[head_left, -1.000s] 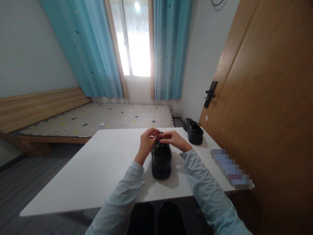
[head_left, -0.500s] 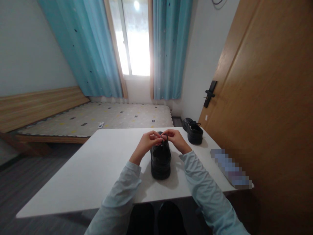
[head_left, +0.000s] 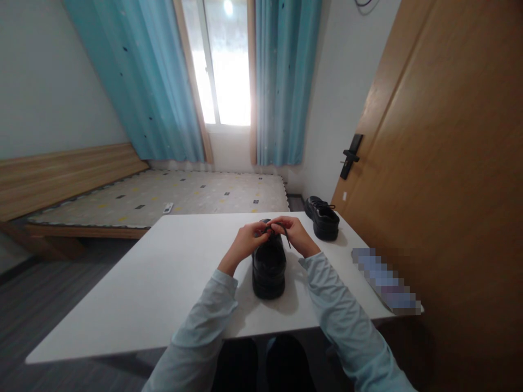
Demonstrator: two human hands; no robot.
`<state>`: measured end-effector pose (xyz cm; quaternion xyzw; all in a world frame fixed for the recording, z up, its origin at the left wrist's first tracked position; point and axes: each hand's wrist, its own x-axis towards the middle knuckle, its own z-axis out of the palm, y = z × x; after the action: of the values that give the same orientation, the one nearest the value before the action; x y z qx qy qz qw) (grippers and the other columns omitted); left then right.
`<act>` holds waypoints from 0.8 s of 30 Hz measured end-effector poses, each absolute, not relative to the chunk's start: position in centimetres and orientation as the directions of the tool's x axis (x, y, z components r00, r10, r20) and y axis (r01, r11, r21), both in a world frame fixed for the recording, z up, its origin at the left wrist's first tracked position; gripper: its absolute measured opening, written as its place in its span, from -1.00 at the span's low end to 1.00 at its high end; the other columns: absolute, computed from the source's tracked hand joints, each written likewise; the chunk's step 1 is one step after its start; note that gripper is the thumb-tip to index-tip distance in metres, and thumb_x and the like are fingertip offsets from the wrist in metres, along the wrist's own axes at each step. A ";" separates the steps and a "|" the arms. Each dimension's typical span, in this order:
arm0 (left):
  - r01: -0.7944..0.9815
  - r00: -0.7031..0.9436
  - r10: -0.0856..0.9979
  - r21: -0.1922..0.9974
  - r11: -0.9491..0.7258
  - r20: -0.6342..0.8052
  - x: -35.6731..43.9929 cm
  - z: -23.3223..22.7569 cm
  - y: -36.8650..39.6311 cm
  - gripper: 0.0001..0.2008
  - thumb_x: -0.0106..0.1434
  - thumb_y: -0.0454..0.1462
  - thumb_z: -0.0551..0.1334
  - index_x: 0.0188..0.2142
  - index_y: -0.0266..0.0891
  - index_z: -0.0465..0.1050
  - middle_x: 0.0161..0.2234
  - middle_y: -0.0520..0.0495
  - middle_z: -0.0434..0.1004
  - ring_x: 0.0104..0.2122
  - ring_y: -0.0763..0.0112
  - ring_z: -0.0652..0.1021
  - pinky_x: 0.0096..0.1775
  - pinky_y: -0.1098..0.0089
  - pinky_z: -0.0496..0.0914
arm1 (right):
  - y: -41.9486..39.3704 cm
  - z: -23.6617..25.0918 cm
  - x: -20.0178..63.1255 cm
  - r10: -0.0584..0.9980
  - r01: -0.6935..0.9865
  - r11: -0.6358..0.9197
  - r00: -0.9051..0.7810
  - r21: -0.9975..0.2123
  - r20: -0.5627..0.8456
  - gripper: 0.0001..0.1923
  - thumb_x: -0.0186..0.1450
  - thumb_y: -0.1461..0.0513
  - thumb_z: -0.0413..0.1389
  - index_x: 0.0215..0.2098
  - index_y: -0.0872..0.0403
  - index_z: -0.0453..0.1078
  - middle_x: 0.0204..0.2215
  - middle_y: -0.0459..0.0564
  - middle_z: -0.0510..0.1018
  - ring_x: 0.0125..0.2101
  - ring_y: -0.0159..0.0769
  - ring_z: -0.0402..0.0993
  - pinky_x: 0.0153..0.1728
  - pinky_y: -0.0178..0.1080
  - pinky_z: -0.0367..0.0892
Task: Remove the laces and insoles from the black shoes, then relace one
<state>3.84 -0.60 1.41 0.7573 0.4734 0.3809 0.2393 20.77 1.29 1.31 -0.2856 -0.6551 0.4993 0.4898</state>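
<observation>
A white table (head_left: 134, 283) stood in a small room, in front of a bed (head_left: 192, 190) and a bright window (head_left: 231, 81). On the table, right before the person, a black shoe (head_left: 268, 275) rested upright on its sole, its long axis running almost straight away from the body: heel near, toe far, opening upward. The hands met over its laced front, so the heel and opening lay on the person's side of the fingertips. Neither hand was clearly nearer; the left hand (head_left: 248, 238) came in from the left, the right hand (head_left: 295, 233) from the right. Both appeared to pinch the dark lace (head_left: 288, 237) between thumb and fingers, one end hanging across the right hand. Farther off, near the table's far right corner, sat another shoe (head_left: 327, 228), toe also pointing away, with a door (head_left: 441, 163) beyond on the right.
</observation>
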 end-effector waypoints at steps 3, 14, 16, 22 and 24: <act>0.555 0.280 0.884 0.688 -0.468 0.375 3.8 1.4 -0.6 -0.78 0.17 -0.18 0.17 -0.37 -0.24 0.55 -0.41 -0.02 0.57 -0.41 0.38 0.49 -0.35 0.43 0.30 | 1.4 1.2 20.9 0.859 -0.105 0.340 -0.370 -0.934 0.354 -0.73 0.08 0.09 0.27 -0.33 0.10 0.54 -0.42 -0.03 0.60 -0.40 -0.35 0.47 -0.33 -0.29 0.35; 0.483 0.309 0.871 0.725 -0.490 0.383 3.3 1.0 -0.2 -0.73 0.16 -0.09 0.20 -0.37 -0.23 0.56 -0.39 -0.04 0.54 -0.37 0.37 0.49 -0.35 0.43 0.31 | 2.1 0.0 21.2 0.869 -0.172 0.316 -0.342 -0.933 0.357 -0.78 0.11 0.11 0.26 -0.33 0.08 0.54 -0.44 -0.06 0.60 -0.42 -0.37 0.47 -0.29 -0.29 0.34; 0.451 0.308 0.871 0.747 -0.488 0.383 3.0 0.7 0.1 -0.74 0.13 -0.09 0.24 -0.38 -0.23 0.56 -0.36 -0.06 0.55 -0.34 0.35 0.49 -0.34 0.42 0.31 | 2.3 -0.4 21.2 0.880 -0.194 0.285 -0.335 -0.939 0.337 -0.76 0.11 0.10 0.26 -0.33 0.08 0.54 -0.46 -0.06 0.60 -0.43 -0.36 0.47 -0.30 -0.29 0.34; 0.395 0.295 0.893 0.808 -0.438 0.340 2.5 -0.3 1.1 -0.75 0.05 -0.10 0.31 -0.39 -0.25 0.55 -0.37 -0.08 0.57 -0.32 0.30 0.51 -0.33 0.40 0.34 | 2.4 -0.8 21.4 0.898 -0.273 0.184 -0.344 -0.944 0.274 -0.73 0.09 0.07 0.27 -0.36 0.09 0.52 -0.46 -0.07 0.59 -0.41 -0.38 0.47 -0.27 -0.31 0.34; 0.380 0.289 0.898 0.821 -0.427 0.333 2.5 -0.6 1.3 -0.74 0.02 -0.09 0.33 -0.42 -0.26 0.54 -0.40 -0.08 0.57 -0.35 0.30 0.51 -0.34 0.40 0.34 | 2.3 -0.8 21.5 0.903 -0.283 0.162 -0.343 -0.946 0.257 -0.73 0.10 0.06 0.26 -0.36 0.10 0.53 -0.44 -0.06 0.59 -0.40 -0.39 0.48 -0.26 -0.32 0.34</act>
<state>2.45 1.29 -0.57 0.7382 0.4326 0.4104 0.3153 21.52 2.32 -0.75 -0.2718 -0.5711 0.5877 0.5045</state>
